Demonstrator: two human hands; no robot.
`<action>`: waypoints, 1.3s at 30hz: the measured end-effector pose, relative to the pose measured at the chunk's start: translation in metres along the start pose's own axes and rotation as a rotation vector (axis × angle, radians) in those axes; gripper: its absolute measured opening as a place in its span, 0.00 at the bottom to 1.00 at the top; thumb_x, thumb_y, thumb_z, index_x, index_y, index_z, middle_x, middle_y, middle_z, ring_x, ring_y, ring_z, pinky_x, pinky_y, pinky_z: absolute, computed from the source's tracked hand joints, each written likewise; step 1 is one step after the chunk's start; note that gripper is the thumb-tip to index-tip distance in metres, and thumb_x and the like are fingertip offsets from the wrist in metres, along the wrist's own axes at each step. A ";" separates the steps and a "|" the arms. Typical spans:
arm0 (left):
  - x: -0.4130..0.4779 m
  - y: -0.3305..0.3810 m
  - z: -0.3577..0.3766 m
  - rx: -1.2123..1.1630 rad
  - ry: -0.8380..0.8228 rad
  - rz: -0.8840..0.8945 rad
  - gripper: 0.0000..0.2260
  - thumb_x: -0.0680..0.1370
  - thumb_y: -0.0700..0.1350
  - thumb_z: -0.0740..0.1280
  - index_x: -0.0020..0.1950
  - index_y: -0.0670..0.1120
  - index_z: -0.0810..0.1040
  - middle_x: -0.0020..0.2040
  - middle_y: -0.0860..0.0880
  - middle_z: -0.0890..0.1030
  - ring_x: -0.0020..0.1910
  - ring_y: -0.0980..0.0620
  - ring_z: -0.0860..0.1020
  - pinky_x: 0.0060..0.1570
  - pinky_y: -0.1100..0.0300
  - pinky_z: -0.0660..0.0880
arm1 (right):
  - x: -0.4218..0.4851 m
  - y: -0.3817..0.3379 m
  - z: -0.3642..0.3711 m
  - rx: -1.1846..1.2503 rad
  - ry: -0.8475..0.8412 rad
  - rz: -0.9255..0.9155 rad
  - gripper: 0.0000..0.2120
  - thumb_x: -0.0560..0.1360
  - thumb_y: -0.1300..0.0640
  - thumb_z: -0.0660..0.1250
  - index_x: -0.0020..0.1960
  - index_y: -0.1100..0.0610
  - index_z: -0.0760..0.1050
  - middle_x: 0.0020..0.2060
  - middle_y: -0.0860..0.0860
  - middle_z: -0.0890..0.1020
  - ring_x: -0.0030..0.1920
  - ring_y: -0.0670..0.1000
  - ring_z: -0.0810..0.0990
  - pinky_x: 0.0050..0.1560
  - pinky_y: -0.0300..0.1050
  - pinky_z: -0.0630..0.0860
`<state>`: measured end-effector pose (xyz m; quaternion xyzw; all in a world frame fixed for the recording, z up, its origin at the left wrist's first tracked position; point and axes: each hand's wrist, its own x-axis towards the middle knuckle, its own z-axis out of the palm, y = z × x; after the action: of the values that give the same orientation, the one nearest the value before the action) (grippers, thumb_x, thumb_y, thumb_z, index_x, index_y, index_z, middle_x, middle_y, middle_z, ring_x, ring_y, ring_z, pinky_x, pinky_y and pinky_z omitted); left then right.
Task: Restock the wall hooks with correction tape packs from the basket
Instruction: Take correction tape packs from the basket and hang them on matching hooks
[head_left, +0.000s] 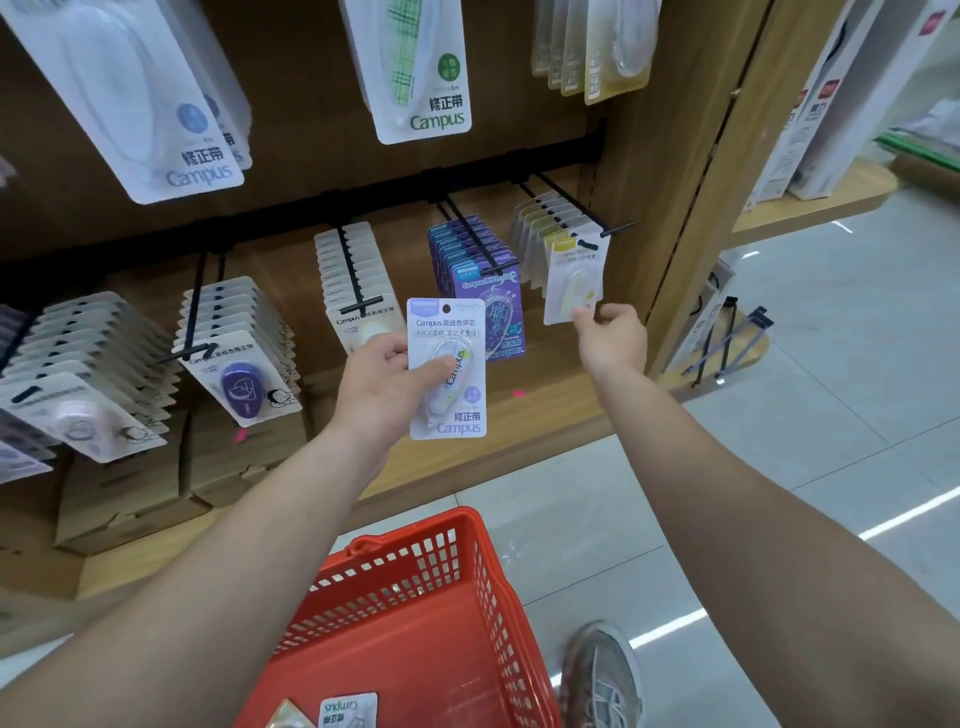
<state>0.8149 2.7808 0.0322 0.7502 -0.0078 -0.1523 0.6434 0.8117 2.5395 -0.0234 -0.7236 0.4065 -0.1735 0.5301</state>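
**A:** A shop aisle with a wooden display wall (311, 156) and rows of black hooks. What's where, left to right?

**B:** Near centre, the left hand (379, 384) grips a lilac-topped pack (467, 415), thumb across the blister and fingers curled behind. It reads "Campus" and 修正带. At two o'clock, the right hand (610, 338) has its fingers pinched on the lower edge of a yellow pack (574, 275). That pack seems threaded near the tip of the rightmost hook (597, 221).

**A:** How to finish that well?

**B:** Keep the card square to the hook, slide it back against the matching packs, then let go. The lilac one probably belongs on another row, so check labels first.

**A:** And the stock?

**B:** At six o'clock, the red basket (405, 540) holds more packs (348, 709), one reading "Campus" upside down.
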 end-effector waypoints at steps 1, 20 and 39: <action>-0.002 -0.001 -0.001 0.000 -0.001 -0.004 0.13 0.77 0.42 0.75 0.60 0.45 0.80 0.53 0.51 0.87 0.47 0.54 0.87 0.36 0.62 0.82 | -0.014 0.002 0.000 0.061 -0.057 -0.022 0.16 0.80 0.47 0.68 0.63 0.54 0.77 0.60 0.53 0.81 0.56 0.55 0.81 0.61 0.51 0.77; -0.088 0.005 -0.103 0.327 0.042 0.108 0.10 0.75 0.50 0.77 0.54 0.54 0.82 0.45 0.53 0.87 0.49 0.53 0.85 0.53 0.53 0.81 | -0.195 -0.032 0.026 0.255 -0.751 -0.206 0.08 0.78 0.62 0.73 0.57 0.59 0.79 0.43 0.50 0.88 0.44 0.49 0.88 0.39 0.42 0.82; -0.177 -0.027 -0.395 1.018 0.363 -0.012 0.18 0.77 0.55 0.72 0.65 0.51 0.79 0.61 0.51 0.81 0.59 0.49 0.78 0.57 0.56 0.73 | -0.359 -0.103 0.286 -0.033 -0.954 -0.428 0.09 0.77 0.56 0.74 0.56 0.53 0.77 0.49 0.46 0.84 0.47 0.45 0.84 0.41 0.42 0.82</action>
<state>0.7354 3.2029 0.0940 0.9814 0.0349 -0.0009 0.1888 0.8291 3.0070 0.0272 -0.7972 -0.0345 0.0775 0.5977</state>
